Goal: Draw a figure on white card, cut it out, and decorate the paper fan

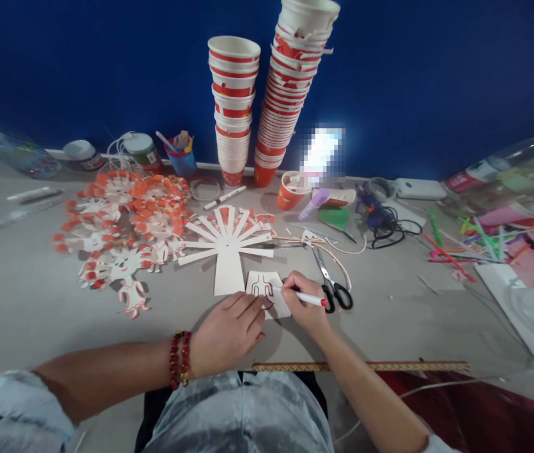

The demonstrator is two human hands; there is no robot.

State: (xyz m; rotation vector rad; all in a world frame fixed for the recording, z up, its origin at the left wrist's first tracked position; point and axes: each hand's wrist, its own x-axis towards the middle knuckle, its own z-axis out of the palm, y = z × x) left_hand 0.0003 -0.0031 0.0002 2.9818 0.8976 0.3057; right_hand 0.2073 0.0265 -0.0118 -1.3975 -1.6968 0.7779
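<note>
A white marker with a red end (311, 299) is pinched in my right hand (308, 318), its tip on a small white paper piece (283, 306). Dark red curved lines outline a shape on that paper. My left hand (229, 330) lies flat with fingers stretched out, the fingertips at the paper's left edge and covering part of it. Just beyond, a white paper cut-out with fanned strips (229, 270) rests on the table. Black-handled scissors (342, 296) lie right beside my right hand, blades pointing away.
Paper figures with orange curls (125, 267) are heaped at the left. Two tall paper cup stacks (233, 138) (278, 113) stand against the blue wall (144, 63). A glue gun (373, 211) with a coiled cord is back right; coloured strips (493, 242) and bottles (507, 167) crowd the far right.
</note>
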